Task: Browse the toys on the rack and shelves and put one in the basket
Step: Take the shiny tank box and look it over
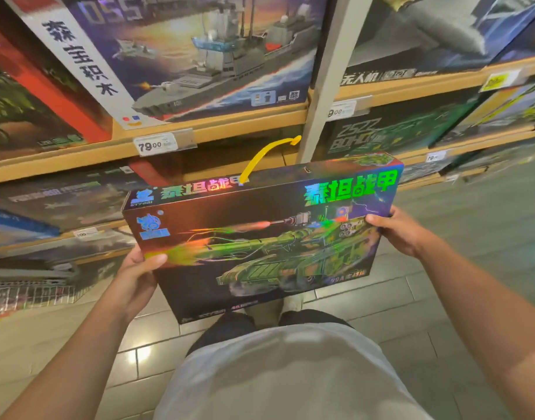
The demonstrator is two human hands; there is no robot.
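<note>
I hold the tank toy box (260,237) out in front of me with both hands, above the tiled floor (411,298) and just in front of the shelves (217,128). It is a flat, wide cardboard box; its long axis runs from my left to my right, the right end tipped a little higher. The printed face tilts up toward me, and the narrow top edge faces the shelves. The surface is glossy and holographic, throwing green, orange and purple glints over a picture of a green tank whose barrel points to my left. A yellow plastic carry handle (266,156) arcs up from the top edge.

My left hand (138,274) grips the box's lower left side, thumb lying flat on the face, the other fingers hidden behind. My right hand (396,228) grips the right side near the top corner, thumb curled onto the front, fingers wrapped behind.

Behind the box, the wooden shelves hold more large flat boxes standing on edge. Above its left half is a warship box (199,56), with a price tag (157,145) reading 79.00 clipped to the shelf edge under it.
</note>
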